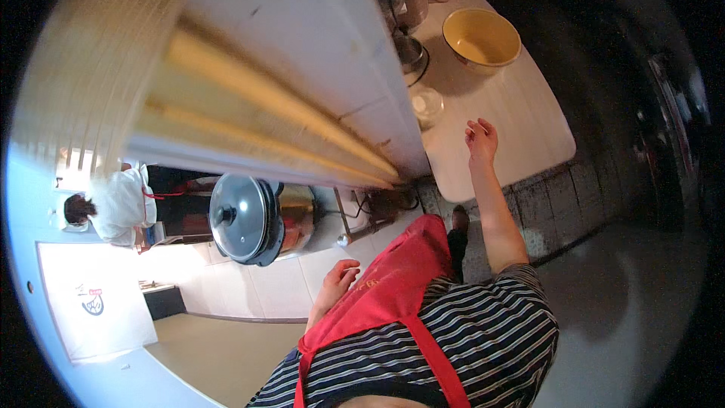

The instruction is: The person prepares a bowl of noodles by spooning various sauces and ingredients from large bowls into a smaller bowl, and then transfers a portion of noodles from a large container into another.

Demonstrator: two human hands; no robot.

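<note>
My right hand (481, 140) is raised over a pale table (527, 124) with rounded corners, fingers loosely curled and nothing held. Nearest to it is a clear round container (427, 106) by the wall. A yellow basin (481, 39) stands farther along the same table, and a metal pot (410, 56) lies partly hidden behind the wall edge. Beside my red apron (391, 277), my left hand (340, 280) hangs with bent fingers and holds nothing. To its upper left is a large electric cooker (297, 218) with a glass lid (241, 215).
A wall end with yellowish trim (272, 107) juts between the two rooms, close to the camera. A person in a white top (122, 204) stands beyond the cooker. Dark floor tiles (544, 204) run beneath the table. A metal canister (416, 3) stands at its far end.
</note>
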